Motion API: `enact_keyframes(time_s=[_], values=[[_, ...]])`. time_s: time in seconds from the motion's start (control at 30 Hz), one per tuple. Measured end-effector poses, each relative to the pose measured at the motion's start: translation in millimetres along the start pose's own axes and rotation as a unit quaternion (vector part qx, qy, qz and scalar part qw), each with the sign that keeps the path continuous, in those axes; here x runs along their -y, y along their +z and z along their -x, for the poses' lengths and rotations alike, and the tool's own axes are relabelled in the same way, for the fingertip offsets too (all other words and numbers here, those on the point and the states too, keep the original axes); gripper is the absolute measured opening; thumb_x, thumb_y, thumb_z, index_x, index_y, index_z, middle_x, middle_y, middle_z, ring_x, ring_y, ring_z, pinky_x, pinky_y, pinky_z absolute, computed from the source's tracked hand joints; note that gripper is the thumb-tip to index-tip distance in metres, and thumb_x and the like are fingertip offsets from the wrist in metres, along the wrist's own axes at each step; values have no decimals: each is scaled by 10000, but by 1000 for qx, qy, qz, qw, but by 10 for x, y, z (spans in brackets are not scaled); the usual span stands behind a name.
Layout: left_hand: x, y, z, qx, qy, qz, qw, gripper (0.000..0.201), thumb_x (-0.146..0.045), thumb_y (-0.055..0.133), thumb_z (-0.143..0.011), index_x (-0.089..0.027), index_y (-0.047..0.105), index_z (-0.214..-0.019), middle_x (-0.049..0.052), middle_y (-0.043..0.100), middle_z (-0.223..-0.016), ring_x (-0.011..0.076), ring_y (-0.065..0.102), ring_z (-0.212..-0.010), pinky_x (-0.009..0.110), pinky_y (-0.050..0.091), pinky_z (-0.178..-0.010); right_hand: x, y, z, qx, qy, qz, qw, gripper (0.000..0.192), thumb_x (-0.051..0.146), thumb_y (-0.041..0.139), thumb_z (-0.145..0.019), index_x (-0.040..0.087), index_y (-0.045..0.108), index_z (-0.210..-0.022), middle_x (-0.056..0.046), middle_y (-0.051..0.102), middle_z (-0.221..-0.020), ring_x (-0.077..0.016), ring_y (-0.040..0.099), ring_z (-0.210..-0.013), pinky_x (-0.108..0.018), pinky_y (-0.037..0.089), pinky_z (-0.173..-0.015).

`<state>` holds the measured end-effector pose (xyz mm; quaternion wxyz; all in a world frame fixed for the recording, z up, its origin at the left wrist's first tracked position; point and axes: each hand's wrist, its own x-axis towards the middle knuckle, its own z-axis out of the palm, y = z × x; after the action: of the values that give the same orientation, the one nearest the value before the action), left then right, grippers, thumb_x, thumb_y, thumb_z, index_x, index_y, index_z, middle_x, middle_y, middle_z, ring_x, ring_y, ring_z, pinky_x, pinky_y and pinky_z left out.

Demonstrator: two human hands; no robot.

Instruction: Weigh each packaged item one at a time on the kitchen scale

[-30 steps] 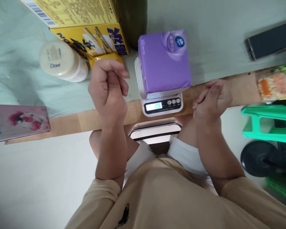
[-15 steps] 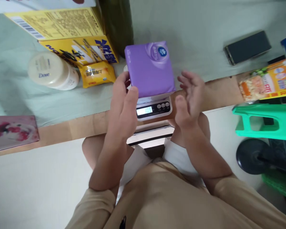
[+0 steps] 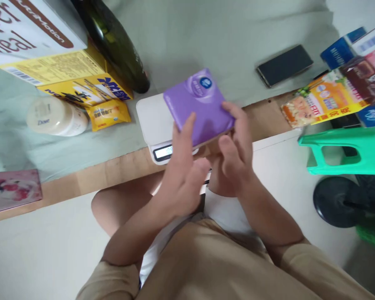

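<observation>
A purple pack of tissues (image 3: 200,104) is tilted above the right part of a white kitchen scale (image 3: 154,118). My right hand (image 3: 237,150) grips the pack's right corner, fingers on its side and thumb at the lower edge. My left hand (image 3: 184,171) is at the pack's near left edge, index finger stretched over its top face and thumb held apart; whether it bears any of the pack's weight is unclear. Part of the scale's lit display shows beside my left fingers, which hide the rest of its panel.
Left of the scale are a yellow snack packet (image 3: 109,114), a Dove jar (image 3: 56,116), a yellow box (image 3: 87,91) and a dark green bottle (image 3: 115,50). Rightward lie a phone (image 3: 284,66), an orange food packet (image 3: 325,98) and a green stool (image 3: 334,150) below the table edge.
The tissue pack has come off the scale's platform and turned, shifting right relative to it. My right hand has closed on its corner. The view has swung, showing more on the right.
</observation>
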<state>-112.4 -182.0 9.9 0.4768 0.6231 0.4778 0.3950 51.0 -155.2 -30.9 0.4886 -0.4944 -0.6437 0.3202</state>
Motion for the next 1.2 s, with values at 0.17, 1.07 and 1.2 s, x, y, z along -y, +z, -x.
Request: enact_keyframes(time_s=[0.17,1.07,1.2], values=[[-98,768,-193,77,26,-15,997,777,-746,330,-1011,-306,317,-1652,131,264,-1758,403,213,-1680,657,342,-1333,-185,-660,74,-166,3,8,986,431,518,471,-1031,305,625,-1372,-77,625,-1390,-293,632,-1311,-575,503,-1181],[143,1604,-537,78,9,25,997,622,-606,292,-1067,-207,357,-1539,199,330,-1668,310,357,-1602,547,350,-1335,-924,-1348,625,-183,38,148,971,309,429,588,-952,251,649,-1197,-97,628,-1164,-265,624,-1098,-443,535,-857],[191,1519,-509,76,14,16,997,621,-608,307,-1067,-209,380,-1537,189,363,-1673,308,398,-1582,534,412,-1296,-862,-1320,607,-176,21,141,974,305,422,579,-958,252,649,-1200,-101,641,-1160,-266,628,-1100,-441,538,-861]])
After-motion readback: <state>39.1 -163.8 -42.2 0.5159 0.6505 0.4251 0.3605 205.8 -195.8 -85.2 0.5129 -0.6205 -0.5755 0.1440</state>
